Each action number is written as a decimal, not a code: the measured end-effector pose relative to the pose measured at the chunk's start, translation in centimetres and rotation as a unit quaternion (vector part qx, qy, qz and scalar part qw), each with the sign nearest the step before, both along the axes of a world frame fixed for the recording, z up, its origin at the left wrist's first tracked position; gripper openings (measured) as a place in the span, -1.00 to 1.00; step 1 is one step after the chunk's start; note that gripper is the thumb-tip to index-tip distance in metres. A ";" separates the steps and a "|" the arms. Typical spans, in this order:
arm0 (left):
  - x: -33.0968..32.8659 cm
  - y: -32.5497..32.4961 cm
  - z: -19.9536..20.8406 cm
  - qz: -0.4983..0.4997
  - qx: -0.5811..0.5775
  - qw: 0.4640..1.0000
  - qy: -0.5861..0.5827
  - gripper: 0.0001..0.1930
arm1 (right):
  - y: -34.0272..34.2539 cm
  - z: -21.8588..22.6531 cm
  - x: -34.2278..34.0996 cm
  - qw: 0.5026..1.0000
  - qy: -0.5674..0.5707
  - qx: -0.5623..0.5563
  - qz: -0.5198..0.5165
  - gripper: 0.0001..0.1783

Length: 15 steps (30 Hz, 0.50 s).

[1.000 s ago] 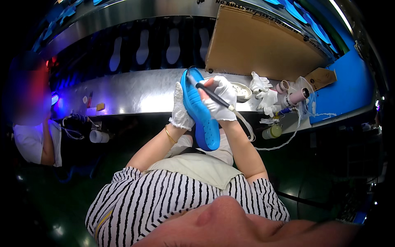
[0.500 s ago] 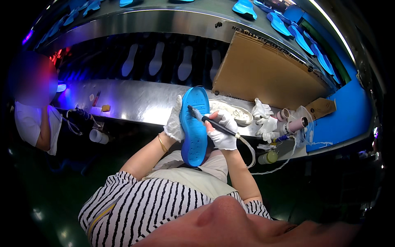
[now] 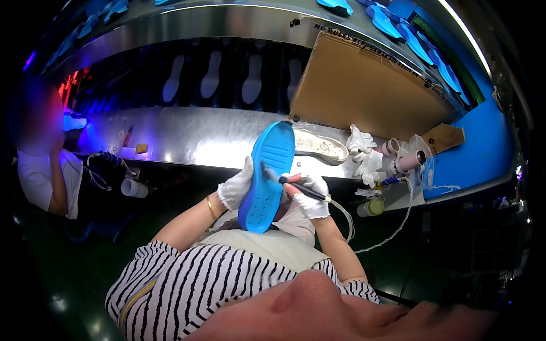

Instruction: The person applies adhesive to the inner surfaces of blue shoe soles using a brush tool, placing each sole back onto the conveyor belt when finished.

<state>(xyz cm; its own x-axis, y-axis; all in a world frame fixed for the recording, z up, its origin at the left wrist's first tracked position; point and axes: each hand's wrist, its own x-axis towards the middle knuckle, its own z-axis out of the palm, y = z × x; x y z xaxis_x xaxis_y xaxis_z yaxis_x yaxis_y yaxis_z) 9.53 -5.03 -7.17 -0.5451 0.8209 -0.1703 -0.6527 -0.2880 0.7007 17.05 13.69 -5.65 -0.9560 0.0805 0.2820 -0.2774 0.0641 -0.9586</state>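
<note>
My left hand (image 3: 236, 189), in a white glove, grips a blue shoe sole (image 3: 274, 149) by its left edge, with some fingers hidden behind it. The sole is held up over my lap, its ridged and dimpled inner face toward me, its top end leaning right. My right hand (image 3: 310, 196), also gloved but with bare fingertips showing, closes around the black handle of a brush (image 3: 272, 173). The brush tip meets the middle of the sole's face. From the handle's rear end runs a clear hose (image 3: 346, 217).
Beyond the sole lies a metal bench (image 3: 199, 136) with a white sole-shaped piece (image 3: 321, 146), spare white gloves (image 3: 360, 139) and pink cups (image 3: 408, 161). A large cardboard sheet (image 3: 369, 91) leans behind. Blue soles (image 3: 384, 23) sit on the upper belt. Another person (image 3: 48, 176) sits at left.
The sole has tilted, its top end going right and its lower end left. The brush has moved a little down its face. The whole view has shifted slightly.
</note>
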 end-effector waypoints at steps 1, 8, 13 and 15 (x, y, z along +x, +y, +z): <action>-0.5 0.4 -0.1 0.026 -0.040 0.999 0.018 -0.08 | -0.3 0.0 0.0 1.000 0.000 -0.010 0.029 -0.78; -2.4 3.2 3.4 0.094 0.089 0.991 0.014 0.03 | 0.4 1.9 -2.3 0.997 0.072 0.009 0.006 -0.84; -5.1 3.6 3.4 0.120 0.204 0.971 -0.039 0.13 | -0.4 4.4 -2.6 0.988 0.101 0.028 0.116 -0.82; -5.5 3.3 4.1 0.120 0.228 0.966 -0.004 0.17 | -0.3 4.1 -3.2 0.993 0.087 -0.036 0.066 -0.82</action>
<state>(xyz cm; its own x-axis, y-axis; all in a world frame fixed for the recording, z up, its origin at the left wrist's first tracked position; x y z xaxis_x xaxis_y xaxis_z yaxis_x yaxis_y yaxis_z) 4.00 -1.72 -3.07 -0.7293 0.6616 0.1743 -0.5333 -0.7094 0.4609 13.83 13.37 -1.59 -0.8970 -0.0166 0.4417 -0.4404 -0.0515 -0.8963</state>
